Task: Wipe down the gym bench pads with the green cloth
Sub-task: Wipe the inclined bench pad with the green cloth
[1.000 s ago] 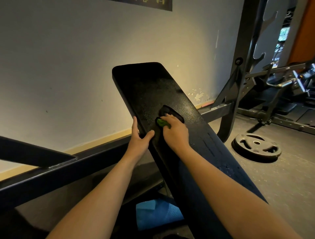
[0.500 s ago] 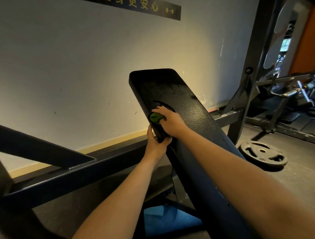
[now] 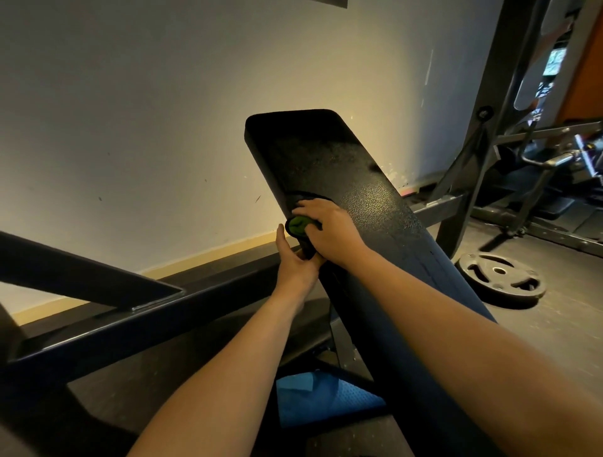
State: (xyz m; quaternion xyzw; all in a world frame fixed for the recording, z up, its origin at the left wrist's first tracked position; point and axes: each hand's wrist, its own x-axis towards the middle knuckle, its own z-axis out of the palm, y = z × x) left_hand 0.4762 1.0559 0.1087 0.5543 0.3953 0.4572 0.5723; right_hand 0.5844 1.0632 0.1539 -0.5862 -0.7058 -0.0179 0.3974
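Head view, one frame.

- Bench pad (image 3: 326,156): black, textured vinyl, inclined, upper end toward the wall (image 3: 163,114). No brand mark or label could be made out on it.
- Green cloth (image 3: 299,225): bunched at the left edge of the pad surface, about midway up its visible length, with darker folds around the green patch. It was in contact with the pad.
- Right hand (image 3: 329,233): on top of the cloth, fingers curled over it and holding it against the pad.
- Left hand (image 3: 295,264): just below the cloth at the pad's left side, thumb on the pad edge and fingers wrapped behind it, gripping the pad. It touched the right hand.
- Sign (image 3: 328,2): dark strip at the top of the frame, only its lower edge in view, so its writing could not be read.
- Weight plate (image 3: 501,280): flat on the floor (image 3: 554,326) to the right of the bench. Any lettering was too small to read.
- Steel frame beam (image 3: 130,323): ran left of the bench, along the wall.
- Blue mat (image 3: 326,398): lay under the bench.
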